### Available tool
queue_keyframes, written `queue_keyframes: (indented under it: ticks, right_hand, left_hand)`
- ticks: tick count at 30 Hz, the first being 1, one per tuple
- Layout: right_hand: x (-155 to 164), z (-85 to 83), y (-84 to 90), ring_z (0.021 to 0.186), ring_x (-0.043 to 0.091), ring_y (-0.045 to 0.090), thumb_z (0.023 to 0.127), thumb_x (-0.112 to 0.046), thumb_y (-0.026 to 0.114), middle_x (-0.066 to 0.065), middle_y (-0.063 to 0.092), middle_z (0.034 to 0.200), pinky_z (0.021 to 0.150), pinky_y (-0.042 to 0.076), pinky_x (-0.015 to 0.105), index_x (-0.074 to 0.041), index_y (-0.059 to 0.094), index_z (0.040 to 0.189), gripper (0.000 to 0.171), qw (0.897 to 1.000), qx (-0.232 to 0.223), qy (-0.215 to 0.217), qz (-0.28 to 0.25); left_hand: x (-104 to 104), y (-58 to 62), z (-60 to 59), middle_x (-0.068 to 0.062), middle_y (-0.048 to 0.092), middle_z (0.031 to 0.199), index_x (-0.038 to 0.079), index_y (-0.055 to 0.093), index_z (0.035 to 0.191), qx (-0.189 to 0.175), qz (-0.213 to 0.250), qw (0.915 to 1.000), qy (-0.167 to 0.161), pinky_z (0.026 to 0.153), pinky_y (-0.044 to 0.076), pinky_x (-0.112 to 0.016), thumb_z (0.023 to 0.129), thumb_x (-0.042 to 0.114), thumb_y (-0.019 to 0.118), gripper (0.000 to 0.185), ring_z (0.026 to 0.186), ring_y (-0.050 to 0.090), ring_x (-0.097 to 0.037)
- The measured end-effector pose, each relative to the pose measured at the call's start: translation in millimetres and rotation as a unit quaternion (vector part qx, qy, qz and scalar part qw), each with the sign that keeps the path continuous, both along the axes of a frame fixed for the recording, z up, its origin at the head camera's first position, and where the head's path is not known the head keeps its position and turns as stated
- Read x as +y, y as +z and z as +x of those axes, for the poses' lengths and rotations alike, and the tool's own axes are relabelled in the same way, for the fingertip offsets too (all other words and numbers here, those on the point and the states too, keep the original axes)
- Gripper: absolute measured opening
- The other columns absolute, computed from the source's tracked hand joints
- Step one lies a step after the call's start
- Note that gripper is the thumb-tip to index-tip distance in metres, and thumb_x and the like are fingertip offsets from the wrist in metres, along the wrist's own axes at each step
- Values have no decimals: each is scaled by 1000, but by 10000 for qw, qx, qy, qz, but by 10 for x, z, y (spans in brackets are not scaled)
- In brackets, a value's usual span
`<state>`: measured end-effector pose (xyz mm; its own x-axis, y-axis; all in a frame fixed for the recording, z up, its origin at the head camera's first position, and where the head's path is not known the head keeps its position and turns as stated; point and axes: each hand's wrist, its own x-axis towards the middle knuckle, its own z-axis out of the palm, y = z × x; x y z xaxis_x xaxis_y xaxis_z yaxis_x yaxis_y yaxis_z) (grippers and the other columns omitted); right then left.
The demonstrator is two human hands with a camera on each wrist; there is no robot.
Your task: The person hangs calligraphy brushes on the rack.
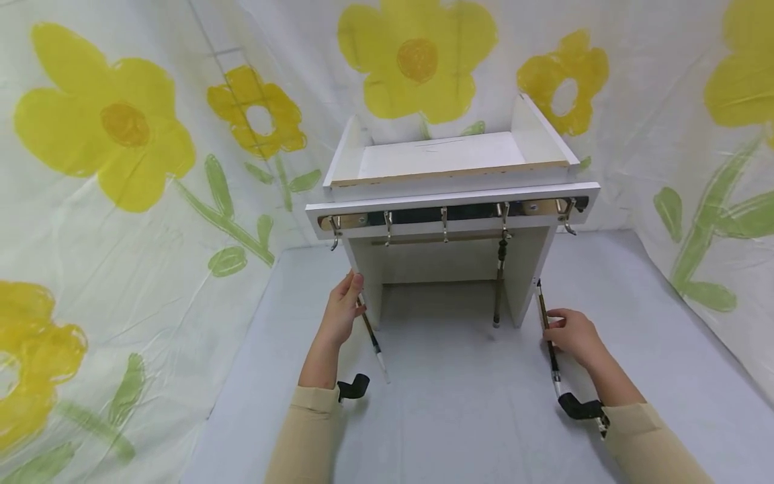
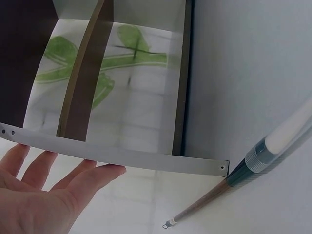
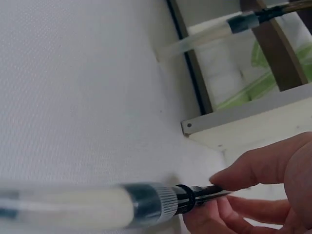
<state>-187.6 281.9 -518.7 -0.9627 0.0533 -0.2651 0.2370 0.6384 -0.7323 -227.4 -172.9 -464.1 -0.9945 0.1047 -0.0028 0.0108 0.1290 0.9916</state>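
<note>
Two hands work calligraphy brushes at a white wooden hanging rack (image 1: pixel 447 202) on a grey desk (image 1: pixel 459 417).

The left hand (image 1: pixel 341 312), fingers straight, rests on the rack's side panel, a brown-handled brush (image 1: pixel 370 333) just beside it; the right hand (image 1: pixel 574 336) pinches another brush (image 1: pixel 549 339), best kept upright by the rack's right leg.

We get bright, even, diffuse light in the head view; only soft shadows under the white rack (image 1: pixel 450 202) at 12 o'clock. Wide-angle bend shows twd the edges. Wrist views are dimmer, greyer. In the right wrist view the brush (image 3: pixel 97 207) at 6 o'clock is badly blurred, too close for focus.
</note>
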Motion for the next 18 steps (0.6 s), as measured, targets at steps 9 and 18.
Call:
queue_keyframes:
  ticks: [9,18]
  right_hand:
    - [23,93,112,88,26,72,97,-10,63,33,64,118,73,63,34,17,48,133,48,9976,184,-129,-656]
    - [-72,196,316,98,32,75,102,-13,60,31,65,126,79,63,36,13,37,146,56,9934,663,-121,-924]
  left_hand:
    - [18,-11,-16,-9,23,167,14,27,161,-17,151,9999,5,111,40,-61,103,57,44,75,152,25,-33]
    - [10,6,5,-8,23,167,16,27,161,-58,200,9998,4,111,38,-62,104,53,44,70,152,25,-34]
